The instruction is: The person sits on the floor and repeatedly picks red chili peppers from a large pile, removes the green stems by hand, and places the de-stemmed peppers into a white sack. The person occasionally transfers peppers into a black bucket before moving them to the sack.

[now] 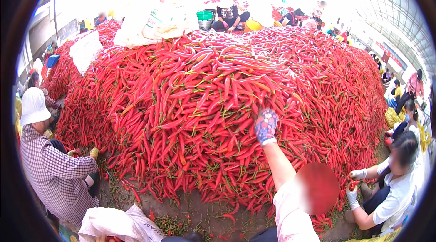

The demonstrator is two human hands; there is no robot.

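Note:
My right hand [267,125], in a floral-patterned work glove with a pale cuff, reaches forward into a large heap of red chili peppers [204,112]. Its fingers are hidden among the peppers, so I cannot tell whether they grip any. Green stems are still on many of the chilies. My left hand is out of view. At the bottom left lies white cloth beside a white woven sack [146,225] that bears writing. A sliver of skin and a few red chilies show at the frame's lower edge there.
A person in a checked shirt [61,170] sits left; another in a white top [391,194] holds chilies at right. Loose green stems [173,223] litter the floor. Behind the heap are white sacks [153,27], a green-rimmed bucket [204,19], a yellow basin [252,25] and several people.

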